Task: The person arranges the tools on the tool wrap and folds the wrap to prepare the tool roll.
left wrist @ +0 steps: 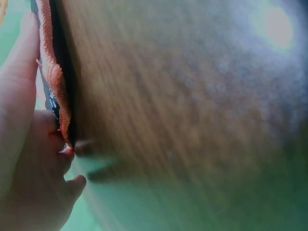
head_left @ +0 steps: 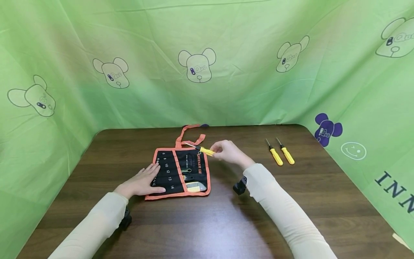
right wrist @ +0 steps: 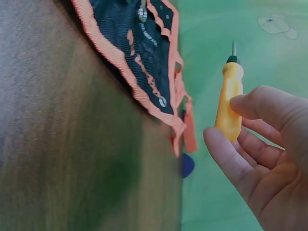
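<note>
A black tool pouch [head_left: 191, 158] with orange trim lies unfolded on the table, and white size numbers run down its left part. My left hand [head_left: 144, 181] rests on that left part, fingers spread over the fabric. Above the pouch's upper right corner, my right hand [head_left: 229, 153] pinches a screwdriver [right wrist: 229, 103] by its yellow handle between thumb and fingers. Its shaft points left in the head view. A small wrench end [head_left: 189, 170] and a yellow-and-grey utility knife [head_left: 195, 187] show in the pouch's pockets; their lower parts are hidden.
Two yellow-handled screwdrivers [head_left: 274, 155] lie side by side at the table's right. Orange tie straps [head_left: 181, 138] stretch from the pouch toward the table's back edge. A green printed curtain [head_left: 233, 90] hangs behind and beside the brown wooden table [head_left: 207, 226].
</note>
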A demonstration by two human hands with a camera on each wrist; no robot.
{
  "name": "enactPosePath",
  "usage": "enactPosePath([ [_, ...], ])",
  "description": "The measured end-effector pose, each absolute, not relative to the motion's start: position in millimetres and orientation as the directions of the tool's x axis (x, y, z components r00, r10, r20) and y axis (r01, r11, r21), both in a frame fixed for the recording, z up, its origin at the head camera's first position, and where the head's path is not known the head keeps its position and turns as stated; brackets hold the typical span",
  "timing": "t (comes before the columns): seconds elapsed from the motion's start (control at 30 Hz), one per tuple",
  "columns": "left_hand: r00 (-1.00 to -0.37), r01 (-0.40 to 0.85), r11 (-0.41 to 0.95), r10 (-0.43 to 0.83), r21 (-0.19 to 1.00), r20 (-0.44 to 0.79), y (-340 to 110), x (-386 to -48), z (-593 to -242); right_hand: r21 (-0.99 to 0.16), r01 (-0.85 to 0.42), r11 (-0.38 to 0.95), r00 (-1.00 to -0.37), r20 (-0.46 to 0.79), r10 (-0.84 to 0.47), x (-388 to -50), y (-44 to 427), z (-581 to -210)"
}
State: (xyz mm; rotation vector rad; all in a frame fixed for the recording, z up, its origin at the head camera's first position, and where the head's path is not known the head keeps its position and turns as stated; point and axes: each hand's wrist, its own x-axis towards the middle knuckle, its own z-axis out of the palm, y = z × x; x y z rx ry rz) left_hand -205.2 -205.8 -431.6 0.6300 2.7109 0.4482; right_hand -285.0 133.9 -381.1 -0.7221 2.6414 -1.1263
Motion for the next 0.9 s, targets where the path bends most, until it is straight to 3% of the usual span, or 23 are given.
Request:
enactPosePath([
  [0.6, -0.851, 0.356, 0.857, 0.462, 0.372, -0.249, -206, -205, -431, -0.631, -0.408, 0.660, -0.808, -0.087, -0.583, -285, 122, -397],
  [0.9, -0.850, 0.365, 0.854, 0.468, 0.371, -0.242, -205, -204, -430, -0.574, -0.380, 0.725, -0.815, -0.162, -0.556, -288, 117, -402],
])
